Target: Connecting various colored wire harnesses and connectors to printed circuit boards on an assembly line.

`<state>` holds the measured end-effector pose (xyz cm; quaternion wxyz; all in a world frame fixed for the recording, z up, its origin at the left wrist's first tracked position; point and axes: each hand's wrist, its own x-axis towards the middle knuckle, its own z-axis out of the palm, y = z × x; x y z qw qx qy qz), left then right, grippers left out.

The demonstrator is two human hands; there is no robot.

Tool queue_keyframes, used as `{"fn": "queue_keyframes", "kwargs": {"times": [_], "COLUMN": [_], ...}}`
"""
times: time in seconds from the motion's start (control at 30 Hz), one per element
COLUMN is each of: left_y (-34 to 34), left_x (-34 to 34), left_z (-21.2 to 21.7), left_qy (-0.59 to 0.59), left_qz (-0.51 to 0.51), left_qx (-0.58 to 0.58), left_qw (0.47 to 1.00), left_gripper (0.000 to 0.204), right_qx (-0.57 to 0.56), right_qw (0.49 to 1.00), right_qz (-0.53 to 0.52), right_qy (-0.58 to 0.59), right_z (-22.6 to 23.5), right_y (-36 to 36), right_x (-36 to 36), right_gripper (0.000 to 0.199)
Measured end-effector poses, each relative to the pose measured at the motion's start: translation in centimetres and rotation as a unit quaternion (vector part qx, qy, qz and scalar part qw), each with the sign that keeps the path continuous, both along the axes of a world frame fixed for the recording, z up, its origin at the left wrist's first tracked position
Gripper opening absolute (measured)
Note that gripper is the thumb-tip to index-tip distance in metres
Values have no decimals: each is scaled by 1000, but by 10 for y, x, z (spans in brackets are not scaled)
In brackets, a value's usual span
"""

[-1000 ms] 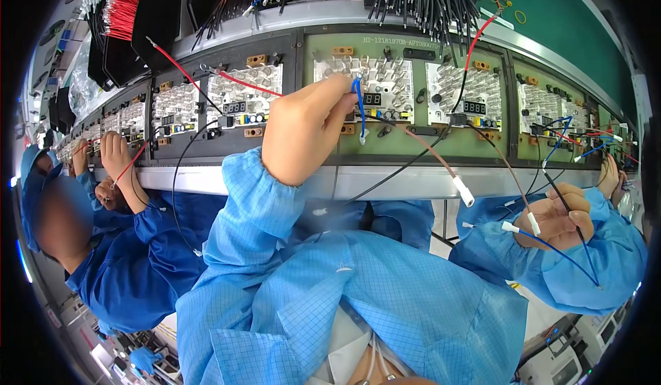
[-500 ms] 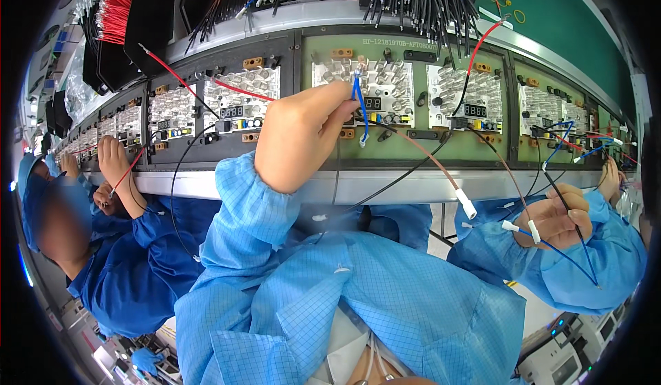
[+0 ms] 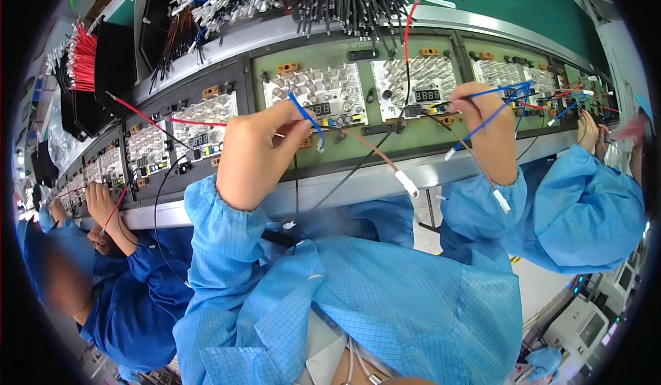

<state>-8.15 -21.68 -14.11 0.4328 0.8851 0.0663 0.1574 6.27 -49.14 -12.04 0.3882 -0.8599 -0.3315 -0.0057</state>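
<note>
My left hand (image 3: 256,149) is closed in a pinch on a short blue wire (image 3: 301,105), just over a white circuit board (image 3: 351,85) with a small digit display. The wire's lower end hangs beside my fingertips. To the right, my right hand (image 3: 490,131) pinches a longer, bent blue wire (image 3: 497,115) near the lower edge of the neighbouring board (image 3: 396,76). A brown wire (image 3: 375,148) ending in a white connector (image 3: 407,184) hangs from the first board. Another brown wire (image 3: 475,156) passes in front of my right wrist.
Bundles of black wires (image 3: 351,9), red wires (image 3: 82,54) and white-tipped wires (image 3: 234,3) stand behind the row of boards. A metal rail (image 3: 358,178) runs along the front. Co-workers' hands are at the left (image 3: 103,206) and far right (image 3: 589,131).
My left hand has drawn the blue wire down from the board's upper part. My right hand has risen from the lower right to the boards with blue wire. The view has shifted.
</note>
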Motion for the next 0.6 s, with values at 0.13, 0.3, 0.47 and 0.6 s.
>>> {"fn": "queue_keyframes", "kwargs": {"times": [0.13, 0.3, 0.47, 0.6], "left_y": [3, 11, 16, 15], "left_x": [-1, -6, -8, -8], "left_z": [3, 0, -1, -3], "left_qy": [16, 25, 55, 84], "left_qz": [-1, 7, -12, -21], "left_qx": [-15, -17, -14, -37], "left_qw": [1000, 1000, 998, 996], "left_gripper": [7, 11, 12, 12], "right_qx": [-29, -14, -36, -64], "right_qw": [999, 999, 997, 993], "right_qz": [33, 40, 64, 95], "right_qy": [-5, 9, -5, -34], "right_z": [-11, -19, -21, -19], "right_y": [8, 11, 12, 14], "right_x": [4, 5, 10, 14], "right_gripper": [8, 8, 7, 6]}}
